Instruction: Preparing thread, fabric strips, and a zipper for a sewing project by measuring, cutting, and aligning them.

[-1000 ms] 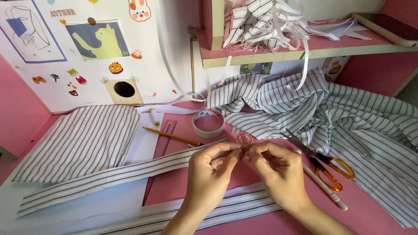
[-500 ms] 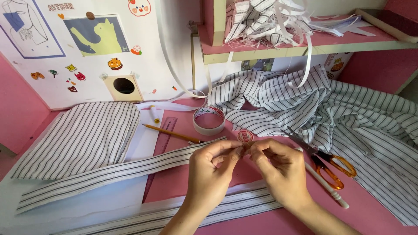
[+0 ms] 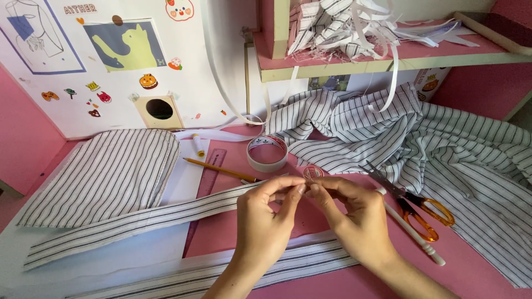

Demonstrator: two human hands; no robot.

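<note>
Two hands — left hand (image 3: 266,221) and right hand (image 3: 354,218) — meet fingertip to fingertip, pinching something too small to tell, above the pink table (image 3: 487,277). Nearby: one tape roll (image 3: 267,153), one pencil (image 3: 221,169), one pair of scissors (image 3: 410,202).

A colourful printed carton (image 3: 431,83) stands under the shelf (image 3: 388,62); small stickers (image 3: 148,81) dot the white board (image 3: 221,55).

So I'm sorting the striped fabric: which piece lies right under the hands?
The long narrow strip running from lower left up to the left hand; the curved panel and crumpled heap lie apart.
</note>
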